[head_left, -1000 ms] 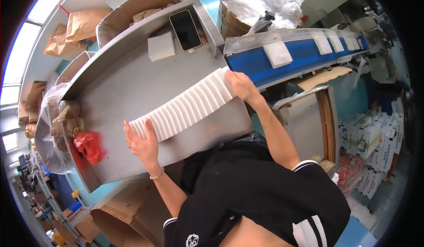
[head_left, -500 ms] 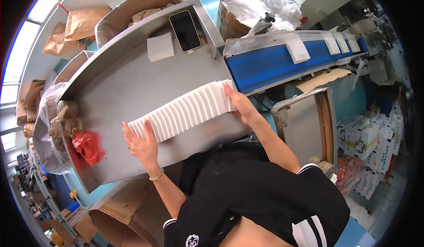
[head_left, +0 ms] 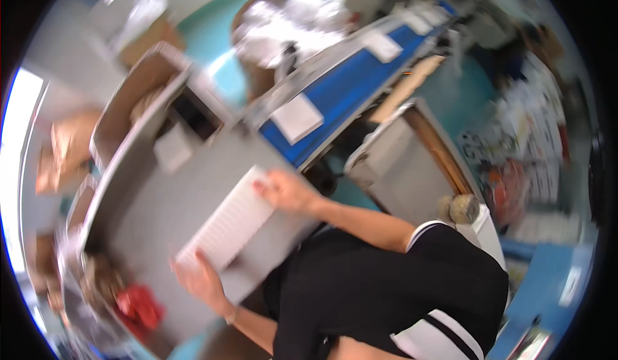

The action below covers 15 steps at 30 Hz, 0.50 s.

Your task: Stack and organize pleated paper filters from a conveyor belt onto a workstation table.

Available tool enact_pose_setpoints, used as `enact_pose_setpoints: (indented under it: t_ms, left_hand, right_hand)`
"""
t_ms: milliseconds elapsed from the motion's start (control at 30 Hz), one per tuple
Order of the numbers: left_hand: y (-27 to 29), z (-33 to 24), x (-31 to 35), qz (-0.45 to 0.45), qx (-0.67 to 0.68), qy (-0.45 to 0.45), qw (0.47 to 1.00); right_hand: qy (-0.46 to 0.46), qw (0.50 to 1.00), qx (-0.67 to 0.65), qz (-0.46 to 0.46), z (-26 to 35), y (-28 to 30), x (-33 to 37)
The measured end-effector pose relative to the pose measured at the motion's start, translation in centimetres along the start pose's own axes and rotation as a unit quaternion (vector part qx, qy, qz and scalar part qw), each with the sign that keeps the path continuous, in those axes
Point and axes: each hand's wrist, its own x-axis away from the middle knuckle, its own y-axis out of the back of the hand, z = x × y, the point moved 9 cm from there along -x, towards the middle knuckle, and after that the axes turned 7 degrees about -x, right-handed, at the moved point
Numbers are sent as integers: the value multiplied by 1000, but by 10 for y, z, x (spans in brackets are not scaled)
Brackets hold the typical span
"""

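Observation:
A long row of overlapping white folded sheets lies slantwise over the grey metal table, its exact kind blurred. My left hand grips the near-left end, thumb on one side and fingers on the other. At the far-right end, my right hand is closed around the sheets. Whether the row touches the tabletop, I cannot tell. Beyond it, a small white stack sits beside a dark-screened phone in the table's far corner.
A blue conveyor belt runs off to the far right, carrying several white folded pieces. A red plastic bag lies at the table's left end. Raised metal sides edge the table. A framed panel leans right of my arm.
The view has swung, so the table and belt appear turned and shifted left. Both hands keep hold of the row's ends. A white piece now shows at the belt's near end.

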Motion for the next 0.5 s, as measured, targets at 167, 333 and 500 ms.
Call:
enact_pose_setpoints:
  t_ms: [167, 333, 500]
  left_hand:
    - [-14, 48, 7, 0, -36, 3, 999]
    - [10, 20, 7, -41, 30, 29, 998]
    - [-18, 43, 6, -82, -27, -64, 994]
  right_hand:
    - [-270, 906, -293, 144, -82, -43, 5]
    - [-202, 910, -361, 39, -77, 2, 7]
    - [-124, 970, -208, 23, -40, -4, 0]
